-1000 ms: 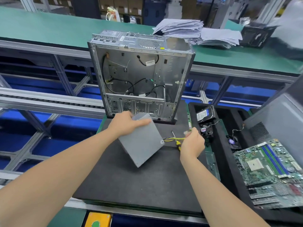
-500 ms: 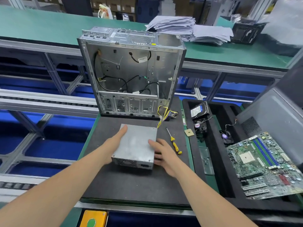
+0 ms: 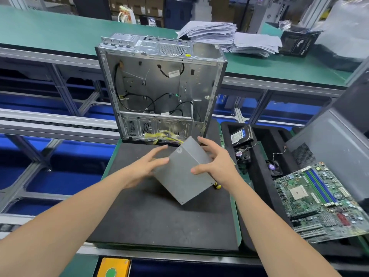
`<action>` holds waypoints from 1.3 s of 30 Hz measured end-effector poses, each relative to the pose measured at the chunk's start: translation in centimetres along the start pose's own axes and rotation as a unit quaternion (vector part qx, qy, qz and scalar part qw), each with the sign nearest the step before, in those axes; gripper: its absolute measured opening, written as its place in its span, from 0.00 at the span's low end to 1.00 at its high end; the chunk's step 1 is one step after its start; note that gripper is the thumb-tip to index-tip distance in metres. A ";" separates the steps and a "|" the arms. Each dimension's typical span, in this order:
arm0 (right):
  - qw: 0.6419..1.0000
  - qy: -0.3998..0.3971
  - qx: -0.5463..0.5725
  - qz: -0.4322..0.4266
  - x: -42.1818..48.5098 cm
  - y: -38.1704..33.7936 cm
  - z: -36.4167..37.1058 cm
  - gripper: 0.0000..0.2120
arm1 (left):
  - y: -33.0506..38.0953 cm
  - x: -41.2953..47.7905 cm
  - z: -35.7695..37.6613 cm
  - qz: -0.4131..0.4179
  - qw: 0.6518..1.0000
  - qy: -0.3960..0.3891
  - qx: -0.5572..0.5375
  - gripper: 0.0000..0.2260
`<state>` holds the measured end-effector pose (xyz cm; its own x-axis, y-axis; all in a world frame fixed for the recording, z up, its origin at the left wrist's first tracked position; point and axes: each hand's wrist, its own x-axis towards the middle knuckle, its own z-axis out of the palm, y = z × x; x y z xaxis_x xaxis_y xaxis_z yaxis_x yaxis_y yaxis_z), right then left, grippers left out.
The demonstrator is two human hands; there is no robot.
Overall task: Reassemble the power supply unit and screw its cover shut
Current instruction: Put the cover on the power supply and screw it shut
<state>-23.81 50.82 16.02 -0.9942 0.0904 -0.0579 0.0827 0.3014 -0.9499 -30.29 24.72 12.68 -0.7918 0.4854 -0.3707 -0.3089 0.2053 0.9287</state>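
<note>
Open PC case [image 3: 159,86] stands upright at far edge of black mat [image 3: 159,220], cables [image 3: 137,96] inside. On the right, foam tray [image 3: 259,176] w/ hard drive [image 3: 240,134], small fan [image 3: 240,153]; motherboard [image 3: 317,200] lies on its right part. Paper stacks [image 3: 219,35] on green bench [image 3: 50,31] behind.

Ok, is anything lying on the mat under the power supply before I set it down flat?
Yes: the screwdriver looks to lie on the mat partly beneath the tilted power supply. Only its yellow handle end shows, just below the right hand. Setting the box down further left would likely avoid it.
</note>
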 end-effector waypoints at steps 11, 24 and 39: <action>0.991 -0.119 -0.040 -0.051 -0.4 -1.0 -1.2 0.48 | 1.8 0.2 3.9 0.125 0.989 -0.007 -0.076 0.18; 0.984 -0.126 -0.097 -0.084 -0.1 -1.3 -0.9 0.48 | 1.6 -0.1 3.9 0.171 0.981 0.059 -0.064 0.16; 0.976 -0.049 -0.183 -0.103 -0.7 0.3 2.9 0.52 | -2.5 -1.8 6.3 0.000 0.951 0.164 -0.261 0.26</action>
<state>-23.29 48.12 14.86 -0.9927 -0.0933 0.0769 -0.1185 0.6249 -0.7717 -24.77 28.71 10.93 -0.8869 0.1768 -0.4268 -0.4612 -0.2853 0.8402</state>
